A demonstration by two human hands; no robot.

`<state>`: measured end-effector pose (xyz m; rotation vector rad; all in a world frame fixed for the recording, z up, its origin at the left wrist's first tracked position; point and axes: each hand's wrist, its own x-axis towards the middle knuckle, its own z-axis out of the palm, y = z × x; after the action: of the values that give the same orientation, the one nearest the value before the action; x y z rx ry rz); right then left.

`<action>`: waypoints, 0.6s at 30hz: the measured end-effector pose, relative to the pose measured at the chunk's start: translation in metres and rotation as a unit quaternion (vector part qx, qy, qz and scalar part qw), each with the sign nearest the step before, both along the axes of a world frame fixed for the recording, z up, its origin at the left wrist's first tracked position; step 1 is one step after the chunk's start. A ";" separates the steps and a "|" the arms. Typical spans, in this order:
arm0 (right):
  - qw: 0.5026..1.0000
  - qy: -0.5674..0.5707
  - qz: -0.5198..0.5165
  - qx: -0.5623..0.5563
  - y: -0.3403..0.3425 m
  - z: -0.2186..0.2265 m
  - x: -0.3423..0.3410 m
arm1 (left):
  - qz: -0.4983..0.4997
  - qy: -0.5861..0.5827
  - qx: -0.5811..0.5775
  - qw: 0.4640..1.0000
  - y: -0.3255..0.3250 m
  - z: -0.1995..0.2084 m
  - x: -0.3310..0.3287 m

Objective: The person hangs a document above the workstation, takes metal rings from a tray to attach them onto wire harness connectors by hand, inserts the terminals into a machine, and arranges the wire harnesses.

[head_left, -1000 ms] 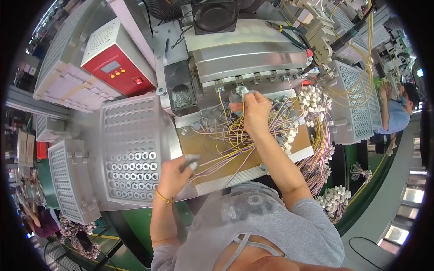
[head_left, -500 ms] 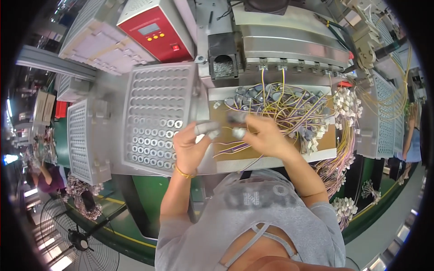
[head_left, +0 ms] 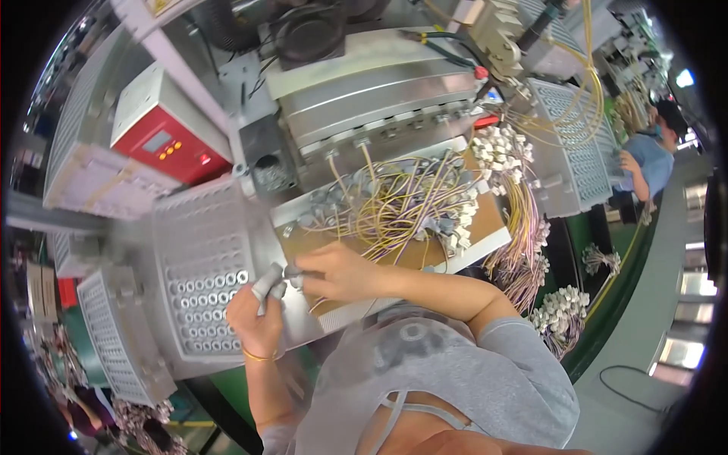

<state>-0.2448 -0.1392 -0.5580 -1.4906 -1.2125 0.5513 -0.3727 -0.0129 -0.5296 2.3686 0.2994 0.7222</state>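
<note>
In front of me my two hands meet fingertip to fingertip at the right edge of a clear tray. Grey finger covers sit on the fingers of my left hand [head_left: 254, 315], which is closed in a pinch. My right hand [head_left: 337, 271] is pinched too, its fingertips nearly touching the left ones. Whatever lies between them is too small and blurred to name. The tray [head_left: 201, 216] carries rows of silver ring-shaped parts [head_left: 216, 299] in its nearer half. Beyond my right hand a tangle of yellow and purple wires [head_left: 402, 205] with grey and white ends lies on a brown board [head_left: 303, 249].
A metal fixture [head_left: 371, 102] stands behind the wires, with pliers [head_left: 447, 49] on top. Left of it are a black box [head_left: 267, 163] and a red control box [head_left: 171, 144]. White connectors [head_left: 504, 152] hang at right. Another person [head_left: 644, 163] is at far right.
The view has turned and shifted. My hands have come closer together, and my right hand has moved left, from the wires to the tray's edge. A person now shows at far right.
</note>
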 end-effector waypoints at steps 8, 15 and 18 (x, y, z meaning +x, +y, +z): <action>0.991 0.089 -0.040 -0.087 -0.025 0.022 0.020 | 0.488 0.356 0.248 0.758 0.194 -0.144 -0.081; 0.982 0.148 -0.116 -0.028 -0.026 0.017 0.021 | 0.523 0.370 0.174 0.748 0.209 -0.161 -0.086; 0.978 0.165 -0.125 0.007 -0.020 0.013 0.017 | 0.518 0.379 0.139 0.754 0.214 -0.162 -0.094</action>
<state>-0.2282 -0.1591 -0.5455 -1.4456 -0.7573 0.5910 -0.4663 0.2007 -0.6919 2.5283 2.0878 0.1516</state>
